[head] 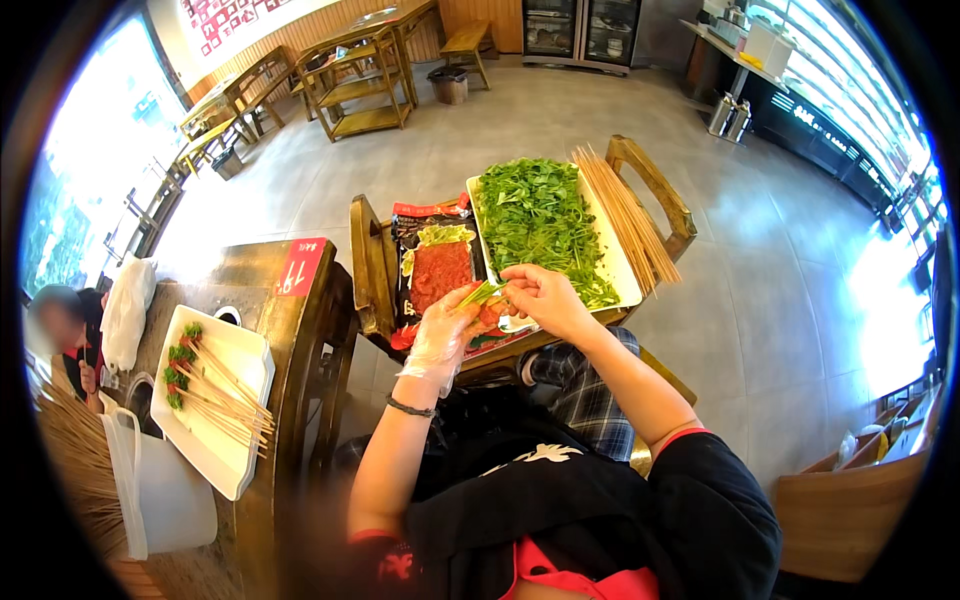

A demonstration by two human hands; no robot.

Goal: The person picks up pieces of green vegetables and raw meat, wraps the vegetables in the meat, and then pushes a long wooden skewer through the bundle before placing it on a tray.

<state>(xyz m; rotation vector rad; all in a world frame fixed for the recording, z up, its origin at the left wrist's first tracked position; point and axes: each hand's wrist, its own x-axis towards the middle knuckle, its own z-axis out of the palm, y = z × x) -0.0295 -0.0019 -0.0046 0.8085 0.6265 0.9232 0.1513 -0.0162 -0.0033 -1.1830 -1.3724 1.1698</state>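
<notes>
Green herb stems (482, 292) lie between my two hands, over the near edge of a wooden tray stand. My left hand (442, 330), in a clear plastic glove, holds them together with what looks like a piece of red meat. My right hand (541, 298), bare, has its fingertips at the stems' right end. Just beyond my left hand, red sliced meat (442, 270) with some lettuce rests on a dark package. A white tray (621, 277) heaped with leafy green herbs (536, 217) is beyond my right hand. Bamboo skewers (626, 217) lie along its right rim.
To the left, a wooden table (300, 337) bears a white tray (251, 360) of skewers with greens and meat, a white plastic bag (127, 315) and a white container (176, 487) beside many skewers. A person (86, 345) is at the far left. Handles flank the tray stand.
</notes>
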